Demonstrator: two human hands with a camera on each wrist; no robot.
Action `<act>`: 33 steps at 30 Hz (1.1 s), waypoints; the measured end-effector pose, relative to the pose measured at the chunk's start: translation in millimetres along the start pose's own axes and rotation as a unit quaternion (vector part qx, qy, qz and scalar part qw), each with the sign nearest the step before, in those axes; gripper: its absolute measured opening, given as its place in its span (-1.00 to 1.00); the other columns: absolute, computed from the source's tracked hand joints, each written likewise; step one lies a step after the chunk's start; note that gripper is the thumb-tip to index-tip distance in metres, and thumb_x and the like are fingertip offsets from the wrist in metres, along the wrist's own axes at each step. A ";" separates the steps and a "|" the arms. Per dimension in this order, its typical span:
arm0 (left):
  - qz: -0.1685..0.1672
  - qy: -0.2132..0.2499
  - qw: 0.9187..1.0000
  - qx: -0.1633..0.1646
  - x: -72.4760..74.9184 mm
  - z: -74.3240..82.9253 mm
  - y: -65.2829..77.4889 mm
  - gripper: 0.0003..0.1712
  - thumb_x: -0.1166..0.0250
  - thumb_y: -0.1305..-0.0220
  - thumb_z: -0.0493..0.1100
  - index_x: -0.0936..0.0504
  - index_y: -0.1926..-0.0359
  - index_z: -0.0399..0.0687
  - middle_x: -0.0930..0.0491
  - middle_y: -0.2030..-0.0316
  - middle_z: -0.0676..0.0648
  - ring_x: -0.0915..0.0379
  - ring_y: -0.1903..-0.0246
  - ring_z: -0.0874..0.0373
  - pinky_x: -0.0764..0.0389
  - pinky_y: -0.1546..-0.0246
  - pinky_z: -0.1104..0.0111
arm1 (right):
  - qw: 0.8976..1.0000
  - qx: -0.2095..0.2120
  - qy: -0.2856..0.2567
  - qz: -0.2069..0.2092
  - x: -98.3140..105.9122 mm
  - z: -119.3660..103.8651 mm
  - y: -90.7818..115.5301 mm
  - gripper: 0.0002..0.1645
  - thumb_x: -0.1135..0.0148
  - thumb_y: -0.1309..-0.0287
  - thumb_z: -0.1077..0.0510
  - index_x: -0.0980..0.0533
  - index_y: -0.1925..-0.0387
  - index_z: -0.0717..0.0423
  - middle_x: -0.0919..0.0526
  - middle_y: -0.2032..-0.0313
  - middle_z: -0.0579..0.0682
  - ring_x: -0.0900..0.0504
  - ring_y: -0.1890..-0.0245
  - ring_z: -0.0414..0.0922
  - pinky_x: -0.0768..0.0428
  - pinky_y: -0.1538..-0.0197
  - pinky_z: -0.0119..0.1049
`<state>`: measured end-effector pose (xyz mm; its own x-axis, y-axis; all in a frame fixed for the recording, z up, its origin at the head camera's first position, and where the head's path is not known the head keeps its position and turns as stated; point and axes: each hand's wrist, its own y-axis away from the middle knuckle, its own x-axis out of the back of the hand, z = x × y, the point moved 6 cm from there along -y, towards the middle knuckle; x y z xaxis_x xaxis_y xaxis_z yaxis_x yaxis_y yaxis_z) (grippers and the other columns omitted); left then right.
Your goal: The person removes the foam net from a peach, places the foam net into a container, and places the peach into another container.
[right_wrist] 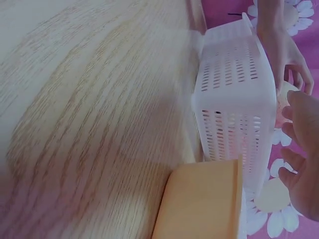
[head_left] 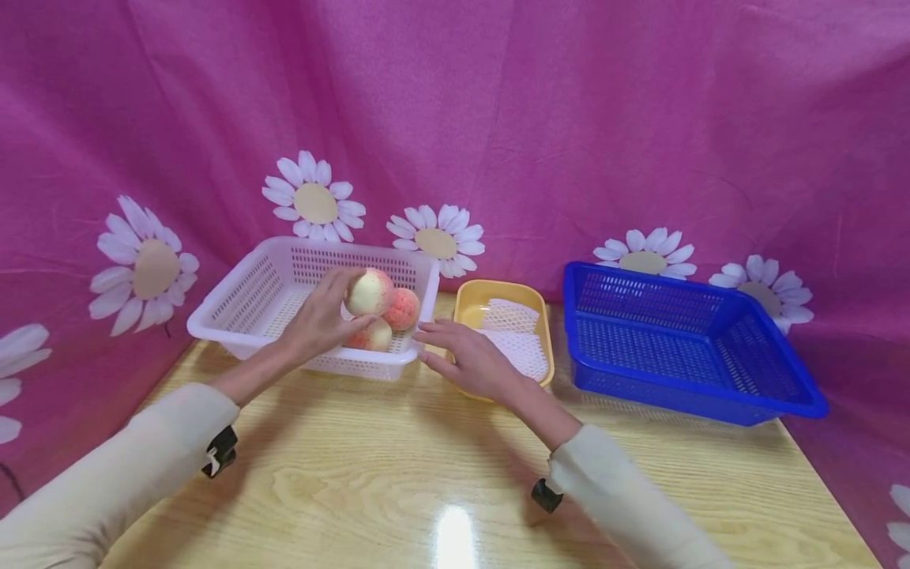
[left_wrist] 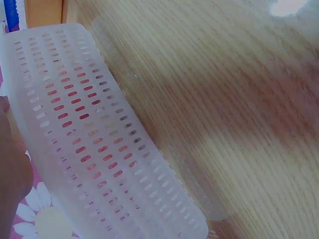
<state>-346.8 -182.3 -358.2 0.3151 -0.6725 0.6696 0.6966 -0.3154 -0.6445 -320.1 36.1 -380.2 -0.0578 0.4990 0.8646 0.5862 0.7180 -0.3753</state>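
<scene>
My left hand [head_left: 321,316] grips a pale yellow-and-red peach [head_left: 371,291] between thumb and fingers, above the right end of a white slotted plastic basket [head_left: 231,336]. Two more peaches lie in that basket: a redder one [head_left: 403,309] to the right and a paler one [head_left: 373,337] under the held one. My right hand [head_left: 472,359] holds nothing; its fingers reach loosely toward the basket's right rim, over the near left side of a yellow tray [head_left: 543,336]. In the right wrist view, both the left hand [right_wrist: 284,55] and the held peach [right_wrist: 285,97] show behind the basket wall.
White foam fruit nets [head_left: 515,348] lie in the yellow tray. To its right stands a blue slotted basket [head_left: 661,391]. The wooden table [head_left: 370,474] runs up to a pink curtain with daisies [head_left: 533,118] behind the containers.
</scene>
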 end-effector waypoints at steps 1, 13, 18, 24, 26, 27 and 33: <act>-0.003 -0.001 1.000 0.004 -0.1 -0.9 -0.4 -0.20 -0.59 0.03 -0.28 -0.40 -0.21 -0.30 -0.44 -0.03 -0.27 -0.41 0.14 -0.06 -0.62 0.14 0.10 | 1.000 0.004 0.005 0.000 -1.1 -0.6 -0.5 -0.55 -0.15 -0.43 0.02 -0.55 -0.24 0.11 -0.53 -0.26 0.07 -0.36 -0.36 0.02 -0.27 -0.41 -0.10; -0.031 -0.003 0.999 0.022 1.5 -7.2 -4.6 -0.20 -0.56 -0.02 -0.25 -0.39 -0.26 -0.27 -0.41 -0.13 -0.31 -0.44 0.06 -0.12 -0.65 0.18 0.06 | 0.998 0.063 0.026 0.005 -13.6 -7.5 -13.0 -0.59 -0.15 -0.44 0.03 -0.59 -0.19 0.09 -0.54 -0.26 0.01 -0.27 -0.41 0.02 -0.20 -0.44 -0.18; -0.038 -0.014 0.999 0.028 3.1 -12.7 -5.9 -0.21 -0.55 -0.02 -0.27 -0.38 -0.26 -0.26 -0.42 -0.09 -0.30 -0.43 0.15 -0.09 -0.64 0.27 0.10 | 0.994 0.106 0.026 0.011 -19.0 -11.5 -18.3 -0.64 -0.17 -0.41 0.11 -0.63 -0.11 0.18 -0.57 -0.21 0.09 -0.37 -0.35 0.05 -0.22 -0.43 -0.16; -0.044 -0.023 0.998 0.042 3.5 -19.8 -10.6 -0.23 -0.54 -0.04 -0.26 -0.39 -0.26 -0.25 -0.42 -0.05 -0.29 -0.43 0.16 -0.09 -0.64 0.27 0.08 | 0.992 0.121 0.025 0.005 -23.8 -10.7 -21.3 -0.64 -0.16 -0.42 0.12 -0.63 -0.11 0.20 -0.60 -0.17 0.13 -0.44 -0.29 0.07 -0.23 -0.43 -0.14; -0.044 -0.029 0.998 0.047 3.6 -22.0 -12.0 -0.22 -0.55 -0.04 -0.26 -0.39 -0.26 -0.26 -0.41 -0.04 -0.29 -0.43 0.17 -0.10 -0.63 0.28 0.07 | 0.992 0.122 0.018 0.004 -23.5 -10.7 -21.6 -0.64 -0.16 -0.42 0.11 -0.62 -0.11 0.20 -0.60 -0.17 0.13 -0.43 -0.30 0.06 -0.23 -0.43 -0.12; -0.044 -0.032 0.997 0.048 3.7 -22.9 -12.6 -0.22 -0.55 -0.03 -0.26 -0.39 -0.26 -0.26 -0.42 -0.04 -0.29 -0.43 0.17 -0.10 -0.62 0.27 0.06 | 0.992 0.121 0.016 0.004 -23.6 -10.7 -21.7 -0.64 -0.17 -0.42 0.12 -0.62 -0.12 0.20 -0.60 -0.17 0.13 -0.43 -0.31 0.05 -0.24 -0.42 -0.12; -0.061 -0.047 0.995 0.061 1.2 -30.1 -15.9 -0.21 -0.54 -0.04 -0.26 -0.39 -0.28 -0.28 -0.43 -0.04 -0.32 -0.43 0.11 -0.15 -0.62 0.25 0.00 | 0.992 0.126 0.009 0.008 -25.2 -9.5 -21.3 -0.63 -0.18 -0.41 0.11 -0.62 -0.12 0.20 -0.61 -0.16 0.13 -0.41 -0.33 0.00 -0.25 -0.42 -0.07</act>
<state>-376.9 -198.2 -358.3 0.2794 -0.5665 0.7753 0.8049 -0.3021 -0.5108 -323.4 3.6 -390.8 -0.0342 0.5039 0.8631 0.3670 0.8096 -0.4581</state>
